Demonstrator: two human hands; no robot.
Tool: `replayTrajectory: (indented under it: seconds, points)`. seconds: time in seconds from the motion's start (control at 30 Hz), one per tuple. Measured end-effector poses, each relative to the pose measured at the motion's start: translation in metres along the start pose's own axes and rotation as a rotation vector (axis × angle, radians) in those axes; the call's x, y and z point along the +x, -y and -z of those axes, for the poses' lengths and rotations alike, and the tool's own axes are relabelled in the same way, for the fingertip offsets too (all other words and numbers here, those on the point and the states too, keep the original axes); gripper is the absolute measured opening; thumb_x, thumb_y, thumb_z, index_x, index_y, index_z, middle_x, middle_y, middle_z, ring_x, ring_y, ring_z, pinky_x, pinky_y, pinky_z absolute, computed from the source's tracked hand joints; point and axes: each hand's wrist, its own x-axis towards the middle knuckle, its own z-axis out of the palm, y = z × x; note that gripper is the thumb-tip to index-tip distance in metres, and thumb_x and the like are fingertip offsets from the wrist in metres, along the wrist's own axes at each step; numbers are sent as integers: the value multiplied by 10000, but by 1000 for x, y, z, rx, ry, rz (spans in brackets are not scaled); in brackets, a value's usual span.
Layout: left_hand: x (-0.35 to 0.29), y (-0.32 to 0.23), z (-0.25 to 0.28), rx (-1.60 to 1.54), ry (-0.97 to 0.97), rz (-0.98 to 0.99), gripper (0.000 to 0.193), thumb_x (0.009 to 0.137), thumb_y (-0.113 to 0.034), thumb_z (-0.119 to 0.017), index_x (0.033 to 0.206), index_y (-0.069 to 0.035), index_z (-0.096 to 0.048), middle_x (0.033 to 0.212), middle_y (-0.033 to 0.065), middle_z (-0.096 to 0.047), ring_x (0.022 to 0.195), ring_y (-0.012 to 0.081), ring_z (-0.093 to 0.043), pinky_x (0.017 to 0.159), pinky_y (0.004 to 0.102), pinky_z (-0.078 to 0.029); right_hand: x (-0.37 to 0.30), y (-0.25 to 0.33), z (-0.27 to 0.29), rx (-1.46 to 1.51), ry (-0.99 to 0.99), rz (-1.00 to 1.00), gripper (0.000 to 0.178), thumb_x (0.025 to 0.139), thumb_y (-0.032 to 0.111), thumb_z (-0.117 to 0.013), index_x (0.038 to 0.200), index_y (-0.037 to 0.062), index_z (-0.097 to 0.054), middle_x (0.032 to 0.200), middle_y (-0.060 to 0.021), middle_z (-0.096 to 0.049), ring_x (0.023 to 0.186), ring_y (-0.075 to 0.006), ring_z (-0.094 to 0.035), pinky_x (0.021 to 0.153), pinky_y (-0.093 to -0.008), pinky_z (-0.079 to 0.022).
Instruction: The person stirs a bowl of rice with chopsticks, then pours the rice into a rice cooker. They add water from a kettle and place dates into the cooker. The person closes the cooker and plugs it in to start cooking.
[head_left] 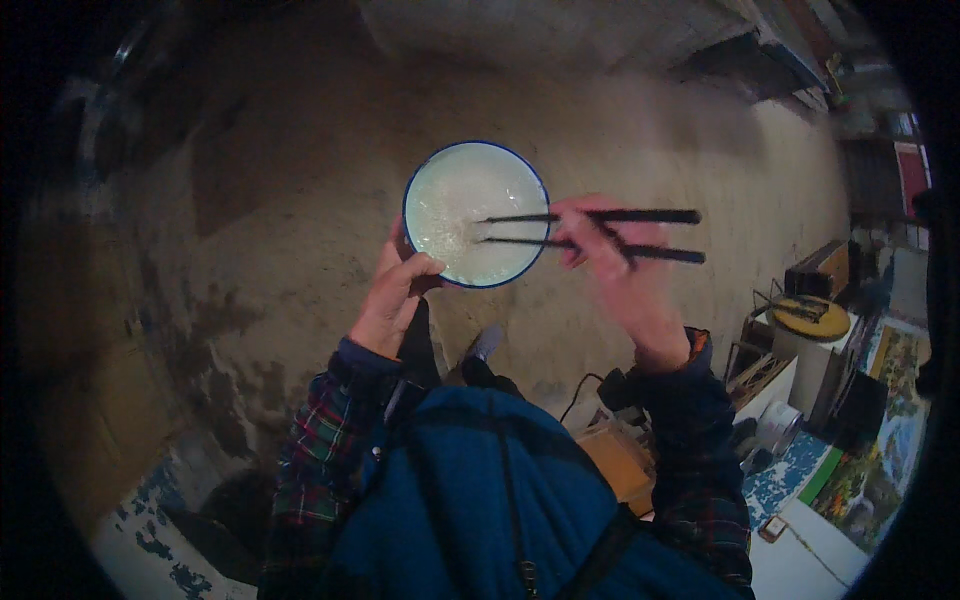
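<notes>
My left hand [392,293] grips the near rim of a white bowl [476,165] with a dark blue edge, held up over the floor. The bowl holds a pale, whitish mix. My right hand [612,262] is closed around a pair of black chopsticks [640,233], lying almost level. Their tips reach left into the bowl's contents. Both forearms wear plaid sleeves, and a blue vest covers my chest at the bottom.
A worn, stained concrete floor [300,200] spreads below the bowl. At the right stand a round yellow-topped stool [812,318], a dark box [822,268], a white bucket [780,425] and colourful patterned sheets [880,450]. A cardboard box [615,455] lies by my feet.
</notes>
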Motion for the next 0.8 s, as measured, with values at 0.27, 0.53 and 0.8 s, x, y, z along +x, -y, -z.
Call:
replayTrajectory:
  seconds: [0.27,0.53,0.8]
  points:
    - [17,-94,56,-5,-69,-108,842,720,-38,-611,1484,-47,-255,1351,171,-452,1105,295,-579,757,371,-597,61,58,-97,71,137,119,189,957,123,-601,1073,-14,-659,911,-75,-651,729,-118,-611,627,-228,-502]
    - [25,-158,110,0,-128,-185,844,730,-42,-600,1492,-48,-237,1360,192,-441,1121,311,-581,775,402,-606,101,91,-146,-95,177,166,191,961,119,-598,1088,-13,-652,854,-73,-663,708,-108,-607,620,-235,-503]
    - [19,-176,128,-126,-194,-243,816,754,-41,-575,1496,-54,-235,1364,186,-442,1051,309,-627,774,410,-613,159,96,-202,63,486,174,228,967,144,-588,1083,-35,-667,841,-102,-668,686,-130,-632,619,-249,-525]
